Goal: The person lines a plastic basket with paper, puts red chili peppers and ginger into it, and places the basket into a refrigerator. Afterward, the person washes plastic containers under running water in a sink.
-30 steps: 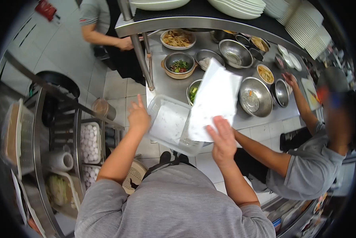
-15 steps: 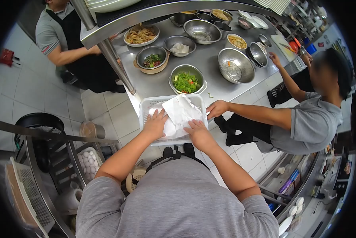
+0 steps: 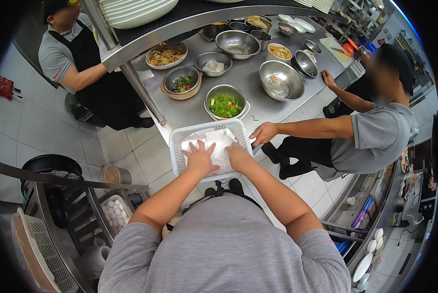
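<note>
A white perforated plastic basket (image 3: 178,134) is in front of me at the edge of the steel table. White paper sheets (image 3: 218,138) lie in it, covering whatever may be under them. My left hand (image 3: 199,158) presses on the paper with its fingers spread. Beside it, my right hand (image 3: 238,158) lies on the paper's right part, its fingers stretched forward and partly hidden from view. A co-worker's hand (image 3: 264,133) is at the basket's right rim. Just beyond the basket stands a bowl of chopped greens (image 3: 224,103).
The steel table (image 3: 180,110) carries a large metal bowl (image 3: 281,80), a plate of noodle-like food (image 3: 166,54) and several other bowls. A metal post (image 3: 143,93) supports the shelf on the left. One co-worker stands left, another right. Eggs (image 3: 115,213) sit at lower left.
The raised paper sheet now lies flatter in the basket. My left hand has moved right with fingers spread wider; my right hand has shifted slightly. The right co-worker's far hand has moved a little.
</note>
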`<state>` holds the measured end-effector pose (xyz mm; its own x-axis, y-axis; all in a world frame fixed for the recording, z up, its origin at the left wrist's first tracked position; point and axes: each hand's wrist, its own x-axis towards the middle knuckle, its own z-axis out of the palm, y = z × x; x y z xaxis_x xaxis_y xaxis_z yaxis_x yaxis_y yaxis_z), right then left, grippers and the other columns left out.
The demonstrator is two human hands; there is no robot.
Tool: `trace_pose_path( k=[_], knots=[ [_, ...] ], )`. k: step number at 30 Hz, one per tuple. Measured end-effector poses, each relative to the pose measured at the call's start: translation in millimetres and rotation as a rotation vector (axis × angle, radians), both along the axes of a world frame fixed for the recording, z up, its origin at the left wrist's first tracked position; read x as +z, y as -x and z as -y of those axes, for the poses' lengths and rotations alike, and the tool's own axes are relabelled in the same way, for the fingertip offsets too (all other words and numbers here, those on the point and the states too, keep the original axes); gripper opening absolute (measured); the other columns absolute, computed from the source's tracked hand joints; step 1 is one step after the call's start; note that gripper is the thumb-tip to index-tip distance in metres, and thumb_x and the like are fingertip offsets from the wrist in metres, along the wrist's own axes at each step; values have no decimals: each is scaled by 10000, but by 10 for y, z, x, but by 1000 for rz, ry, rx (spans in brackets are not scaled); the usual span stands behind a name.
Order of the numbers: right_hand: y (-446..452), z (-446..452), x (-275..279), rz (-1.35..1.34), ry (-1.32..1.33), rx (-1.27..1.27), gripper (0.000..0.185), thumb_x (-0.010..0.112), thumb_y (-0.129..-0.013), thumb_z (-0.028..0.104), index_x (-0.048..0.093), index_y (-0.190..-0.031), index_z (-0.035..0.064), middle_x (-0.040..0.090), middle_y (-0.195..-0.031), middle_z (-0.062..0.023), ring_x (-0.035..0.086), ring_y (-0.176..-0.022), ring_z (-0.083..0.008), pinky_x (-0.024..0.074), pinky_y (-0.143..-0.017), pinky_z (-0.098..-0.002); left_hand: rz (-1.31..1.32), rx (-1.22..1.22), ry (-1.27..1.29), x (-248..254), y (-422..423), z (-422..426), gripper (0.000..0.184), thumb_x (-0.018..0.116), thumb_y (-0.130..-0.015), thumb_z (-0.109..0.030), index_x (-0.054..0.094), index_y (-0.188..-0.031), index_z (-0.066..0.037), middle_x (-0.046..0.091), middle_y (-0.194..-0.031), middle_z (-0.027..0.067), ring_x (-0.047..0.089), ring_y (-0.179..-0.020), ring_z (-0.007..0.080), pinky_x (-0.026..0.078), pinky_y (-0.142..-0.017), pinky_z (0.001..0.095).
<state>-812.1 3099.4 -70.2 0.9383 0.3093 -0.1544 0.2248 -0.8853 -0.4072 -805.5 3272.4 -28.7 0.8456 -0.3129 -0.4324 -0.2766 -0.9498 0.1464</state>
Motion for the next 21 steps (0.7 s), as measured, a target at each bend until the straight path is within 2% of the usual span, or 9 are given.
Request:
trace_pose_path(
  k=[7, 9, 10, 12, 14, 15, 16, 19, 21],
  knots=[
    [60, -5, 304, 123, 65, 104, 280, 567, -802, 45, 598, -1077, 8, 493, -1164, -215, 501, -1112, -387, 492, -849, -481, 39, -26, -82, -112, 11, 27, 995, 714, -679, -631, 263, -1490, -274, 212, -1485, 259, 235, -1331, 558, 234, -977, 748],
    [203, 41, 619, 556, 6, -362, 306, 600, -799, 99, 606, -1085, -7, 564, -1092, -244, 559, -1042, -393, 497, -811, -476, 65, -35, -85, -113, 16, 18, 998, 711, -676, -637, 264, -1490, -271, 216, -1484, 260, 244, -1326, 557, 222, -980, 750],
    [193, 154, 527, 561, 8, -371, 306, 600, -799, 99, 606, -1085, -7, 564, -1092, -244, 559, -1042, -393, 497, -811, -476, 55, -37, -97, -87, 52, 7, 1002, 708, -673, -644, 266, -1490, -269, 219, -1483, 261, 254, -1321, 557, 211, -982, 751],
    [205, 483, 152, -240, -314, -638, 334, 668, -800, 218, 607, -1040, -7, 631, -971, -264, 610, -962, -422, 487, -812, -459, 76, -57, -76, -33, 120, 17, 955, 695, -702, -622, 299, -1482, -236, 280, -1454, 268, 256, -1328, 549, 181, -1004, 738],
    [407, 620, 88, 1, -419, -552, 304, 641, -822, 232, 619, -980, -27, 652, -829, -260, 639, -833, -427, 496, -770, -460, 132, -145, -206, 62, 149, 133, 869, 687, -741, -574, 361, -1458, -207, 328, -1430, 270, 284, -1327, 518, 151, -1045, 702],
    [501, 672, 221, 68, -416, -576, 294, 640, -825, 220, 617, -983, -27, 654, -851, -255, 643, -837, -420, 499, -761, -453, 260, -232, -97, 290, 239, 239, 717, 693, -784, -422, 449, -1394, -134, 450, -1323, 224, 415, -1245, 421, 288, -1021, 608],
    [617, 729, 366, 127, -412, -603, 284, 639, -828, 208, 615, -986, -27, 657, -872, -250, 647, -841, -413, 502, -751, -447, 262, -251, -97, 463, 272, 368, 717, 693, -784, -422, 449, -1394, -134, 450, -1323, 224, 415, -1245, 421, 288, -1021, 608],
    [979, 1042, 915, 219, -568, -666, 222, 602, -850, 175, 583, -942, -27, 631, -821, -272, 621, -810, -440, 493, -714, -461, 397, -612, 265, 778, 368, 913, 556, 678, -785, -197, 501, -1288, -40, 533, -1084, 128, 511, -1031, 294, 420, -816, 409],
    [1222, 1330, 1114, 265, -555, -734, 210, 599, -849, 158, 564, -948, -25, 626, -793, -268, 619, -783, -442, 488, -677, -458, 399, -663, 324, 856, 408, 1340, 593, 697, -770, -199, 485, -1297, -29, 533, -1092, 132, 511, -1042, 295, 420, -822, 407]
  ],
)
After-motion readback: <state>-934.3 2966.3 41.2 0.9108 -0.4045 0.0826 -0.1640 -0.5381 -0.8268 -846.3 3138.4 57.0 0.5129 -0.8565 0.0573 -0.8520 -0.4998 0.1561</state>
